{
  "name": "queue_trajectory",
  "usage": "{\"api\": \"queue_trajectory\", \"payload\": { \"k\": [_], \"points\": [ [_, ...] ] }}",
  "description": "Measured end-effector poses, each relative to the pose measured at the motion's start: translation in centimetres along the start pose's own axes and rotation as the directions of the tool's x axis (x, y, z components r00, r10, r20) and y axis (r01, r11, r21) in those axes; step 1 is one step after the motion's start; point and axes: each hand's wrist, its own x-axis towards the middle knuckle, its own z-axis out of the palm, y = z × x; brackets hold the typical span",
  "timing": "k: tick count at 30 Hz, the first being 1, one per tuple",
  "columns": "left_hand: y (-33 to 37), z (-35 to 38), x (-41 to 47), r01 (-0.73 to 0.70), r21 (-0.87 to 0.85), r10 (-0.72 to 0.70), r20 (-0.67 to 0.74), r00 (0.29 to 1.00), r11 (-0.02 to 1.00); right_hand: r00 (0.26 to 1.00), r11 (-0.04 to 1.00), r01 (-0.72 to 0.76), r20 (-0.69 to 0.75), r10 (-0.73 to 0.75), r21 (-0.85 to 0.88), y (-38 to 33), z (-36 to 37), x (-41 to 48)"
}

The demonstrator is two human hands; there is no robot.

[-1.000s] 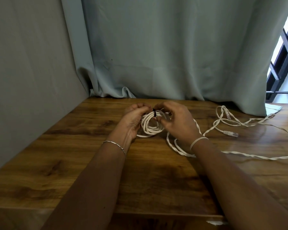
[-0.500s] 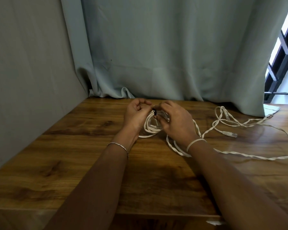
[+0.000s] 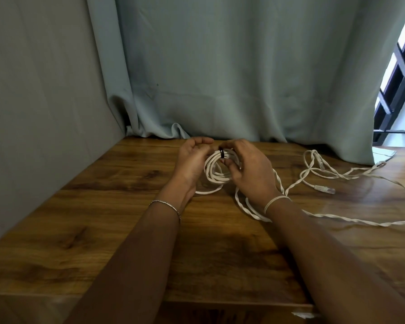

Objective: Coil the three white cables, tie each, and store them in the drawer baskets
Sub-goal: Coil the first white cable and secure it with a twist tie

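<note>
Left hand has let go of the tie since a moment ago. Its fingers are now loosely curled just left of the coiled cable, can't tell if they grip anything. Right hand fingers pinch the coiled cable right by the black tie wrapped round its far edge. That's all at the far middle of the bench, near the curtain. A loose twisted cable sprawls to the right, with a plug lying inside its loop
</note>
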Motion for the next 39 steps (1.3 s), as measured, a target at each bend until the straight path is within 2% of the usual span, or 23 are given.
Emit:
{"api": "queue_trajectory", "payload": {
  "k": [7, 21, 27, 34, 39],
  "points": [
    [0.0, -0.6, 0.5, 0.087, -0.144, -0.081, 0.044, 0.996, 0.986, 1.000, 0.999, -0.015, -0.001, 0.015, 0.052, -0.5, 0.0, 0.1],
    [-0.4, -0.7, 0.8, 0.037, -0.098, -0.026, 0.111, 0.994, 0.995, 0.999, 0.992, -0.045, 0.004, 0.045, 0.121, -0.5, 0.1, 0.1],
    [-0.6, -1.0, 1.0, 0.022, -0.070, -0.017, 0.074, 0.997, 0.997, 0.998, 0.981, -0.062, 0.019, 0.059, 0.184, -0.3, 0.1, 0.1],
    [-0.2, -1.4, 1.0, 0.146, -0.163, -0.124, 0.137, 0.983, 0.976, 0.997, 0.972, -0.077, 0.025, 0.073, 0.220, -0.1, 0.0, 0.1],
    [-0.3, -1.7, 1.3, 0.200, -0.215, -0.167, 0.159, 0.973, 0.956, 0.987, 0.926, -0.157, 0.029, 0.156, 0.343, 0.0, 0.2, 0.3]
  ]
}}
